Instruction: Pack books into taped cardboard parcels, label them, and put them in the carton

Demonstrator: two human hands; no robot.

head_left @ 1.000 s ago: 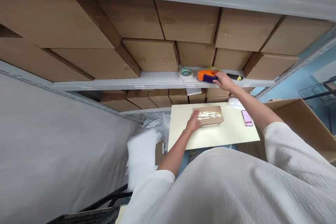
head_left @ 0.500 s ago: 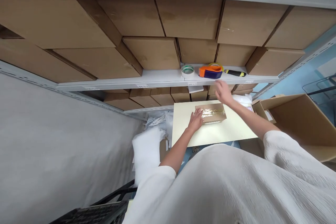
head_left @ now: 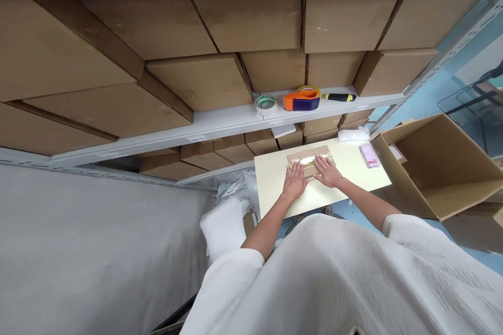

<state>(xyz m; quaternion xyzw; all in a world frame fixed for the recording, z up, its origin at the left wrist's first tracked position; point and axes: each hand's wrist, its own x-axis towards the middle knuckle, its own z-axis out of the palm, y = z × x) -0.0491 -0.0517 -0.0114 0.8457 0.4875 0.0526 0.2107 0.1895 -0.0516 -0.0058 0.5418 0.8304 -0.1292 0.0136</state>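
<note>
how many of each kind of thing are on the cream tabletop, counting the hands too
Taped cardboard box: 1
Phone, pixelated: 1
White packet, at the far edge: 1
Hands, left hand and right hand, both on the box: 2
Total: 5

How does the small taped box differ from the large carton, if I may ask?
The small taped box is closed; the large carton stands open. The small taped box lies on the cream table under the left hand and right hand; the large carton, right of the table, is untouched. Both are brown cardboard.
</note>
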